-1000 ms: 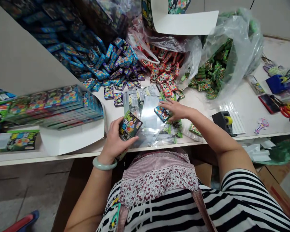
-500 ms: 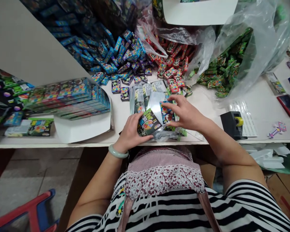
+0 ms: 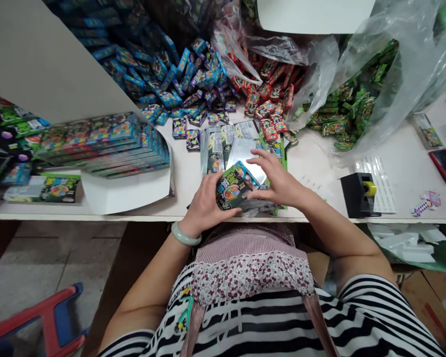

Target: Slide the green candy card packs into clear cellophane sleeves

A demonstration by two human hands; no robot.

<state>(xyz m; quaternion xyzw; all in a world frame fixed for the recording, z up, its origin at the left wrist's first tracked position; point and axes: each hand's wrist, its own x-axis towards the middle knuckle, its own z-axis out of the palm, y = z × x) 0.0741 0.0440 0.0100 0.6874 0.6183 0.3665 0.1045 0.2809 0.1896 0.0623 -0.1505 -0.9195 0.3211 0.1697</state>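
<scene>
**Two hands, one tiny box, and a table edge right there**

So the left hand (image 3: 204, 203) is gripping a green packet (image 3: 228, 192), fingers wrapped round its near side, holding it just above the near edge of the table (image 3: 319, 153), right in front of the person's body. The right hand (image 3: 278, 181) is pinching a small blue box (image 3: 247, 175) against the top of that packet, thumb low and the other fingers fanning out over it. The two things are touching, and both hands are meeting over them.

Here's what I'm thinking could go sideways:

- The packet is hanging close to the table edge. If the pinch on the little box is slipping, I reckon it's dropping to the floor or into the lap, not back onto the table.
- The right hand's fingers are spreading rather than closing tight, so the hold is looking loose to me. A crooked push could be crumpling the packet's opening or denting the box.
- Right under the hands a stack of clear sleeves (image 3: 241, 148) is lying flat and looking slick. A wrist brushing them could be sliding the lot off the edge.
- The loose blue boxes (image 3: 178, 74) and red boxes (image 3: 267, 94) are spilling just behind the sleeves, so it'd be easy to be grabbing the wrong colour.

The tape dispenser (image 3: 359, 194) is sitting well off to the right, out of the way.
</scene>
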